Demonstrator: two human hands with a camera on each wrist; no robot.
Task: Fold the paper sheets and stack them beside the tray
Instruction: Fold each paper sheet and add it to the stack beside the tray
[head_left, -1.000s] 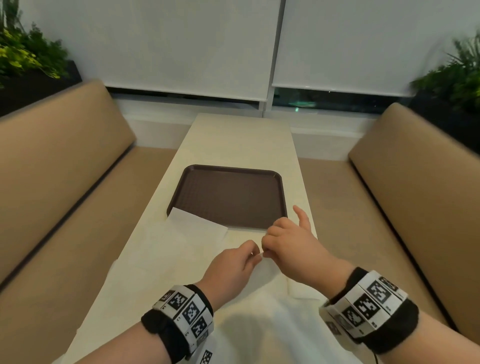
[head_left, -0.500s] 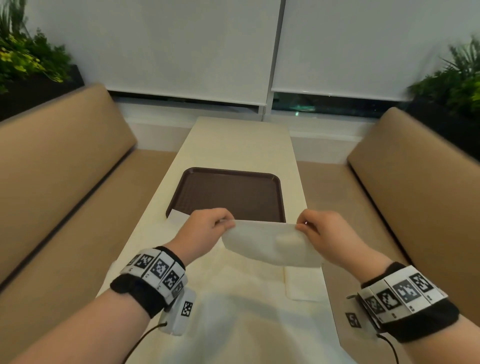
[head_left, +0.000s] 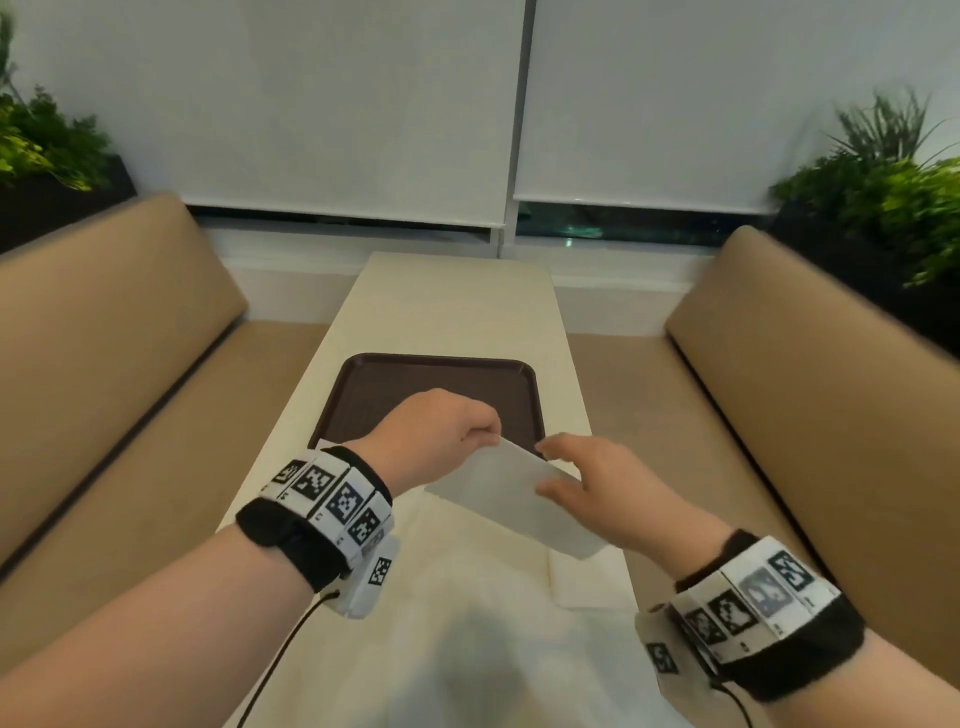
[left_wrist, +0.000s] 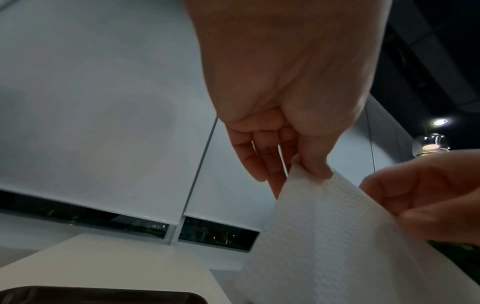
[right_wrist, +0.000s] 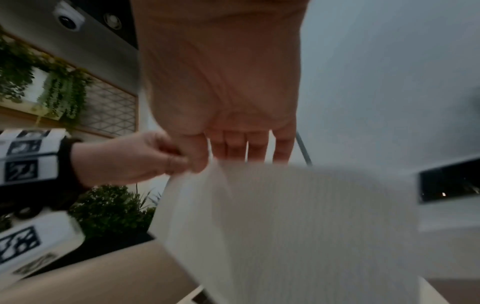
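Observation:
A white paper sheet hangs in the air just in front of the brown tray. My left hand pinches its far corner between thumb and fingers, seen close in the left wrist view. My right hand is right beside it, thumb on the sheet's upper face and straight fingers behind its far edge. The sheet bows toward me below the right fingers. More white sheets lie flat on the table under my hands.
A folded white paper lies near the table's right edge, in front of the tray. Tan benches flank the narrow table on the left and right. Plants stand at both back corners.
A second ago both hands were down on the papers. They lifted one sheet stretched between them, and my right hand has now come across to the left hand, so the sheet bows.

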